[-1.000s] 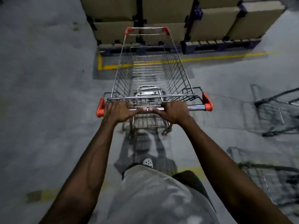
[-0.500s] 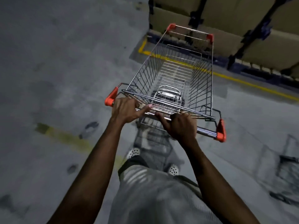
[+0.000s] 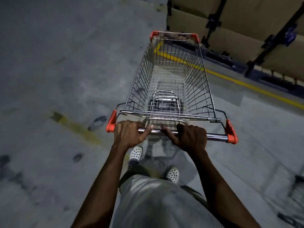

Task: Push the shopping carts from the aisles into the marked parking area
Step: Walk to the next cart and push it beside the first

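Note:
An empty wire shopping cart (image 3: 171,76) with orange corner caps stands in front of me on the grey concrete floor, its nose pointing up and slightly right. Its chrome handle bar (image 3: 215,137) runs across the middle of the head view. My left hand (image 3: 130,134) grips the bar near its left orange end. My right hand (image 3: 189,138) grips the bar near the middle, thumb stretched along it. A yellow floor line (image 3: 256,88) runs diagonally past the cart's right side, with its corner showing through the basket's front.
Stacked cardboard boxes (image 3: 238,43) on dark blue pallets fill the upper right, just beyond the yellow line. A worn yellow stripe (image 3: 79,128) crosses the floor at the left. Part of another cart (image 3: 296,195) shows at the right edge. My white clogs are below the handle.
The cart and my view have swung to the left: the boxes and yellow line moved from straight ahead to the upper right. Both hands kept their grip on the handle.

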Demonstrator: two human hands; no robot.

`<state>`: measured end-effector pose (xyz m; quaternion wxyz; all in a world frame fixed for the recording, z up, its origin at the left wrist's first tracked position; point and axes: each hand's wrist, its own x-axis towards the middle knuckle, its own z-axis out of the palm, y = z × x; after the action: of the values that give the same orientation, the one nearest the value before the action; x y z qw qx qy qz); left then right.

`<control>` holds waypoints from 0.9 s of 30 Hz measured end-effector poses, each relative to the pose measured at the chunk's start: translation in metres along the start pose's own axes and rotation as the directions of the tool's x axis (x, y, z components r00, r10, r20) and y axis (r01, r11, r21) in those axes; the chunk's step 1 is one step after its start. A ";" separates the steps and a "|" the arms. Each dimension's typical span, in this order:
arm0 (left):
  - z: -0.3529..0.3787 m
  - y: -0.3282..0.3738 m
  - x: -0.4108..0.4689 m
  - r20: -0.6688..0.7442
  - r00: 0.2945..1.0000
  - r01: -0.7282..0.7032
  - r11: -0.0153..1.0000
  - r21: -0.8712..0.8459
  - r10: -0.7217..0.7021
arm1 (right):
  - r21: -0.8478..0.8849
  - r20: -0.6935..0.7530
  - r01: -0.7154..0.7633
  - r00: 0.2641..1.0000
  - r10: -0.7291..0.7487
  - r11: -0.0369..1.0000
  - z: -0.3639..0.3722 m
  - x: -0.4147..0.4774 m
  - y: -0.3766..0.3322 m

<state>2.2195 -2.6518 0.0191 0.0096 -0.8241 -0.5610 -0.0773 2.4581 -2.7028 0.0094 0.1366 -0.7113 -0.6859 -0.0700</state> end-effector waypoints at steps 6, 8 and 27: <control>-0.010 -0.020 -0.006 0.066 0.993 0.100 0.994 -0.039 -0.098 | 0.045 -0.022 0.049 0.999 -0.048 0.998 0.006 0.016 -0.021; -0.011 -0.036 -0.006 0.097 0.985 0.151 0.987 -0.055 -0.145 | 0.040 -0.030 0.075 0.997 -0.074 0.996 0.013 0.025 -0.035; -0.023 -0.231 0.044 0.155 0.919 0.375 0.924 -0.074 -0.361 | -0.111 -0.133 0.227 0.961 -0.241 0.968 0.099 0.187 -0.203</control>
<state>2.0190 -2.5285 0.0316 -0.0863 -0.7065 -0.7007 -0.0490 2.2572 -2.4907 -0.0112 0.1432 -0.6239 -0.7493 -0.1696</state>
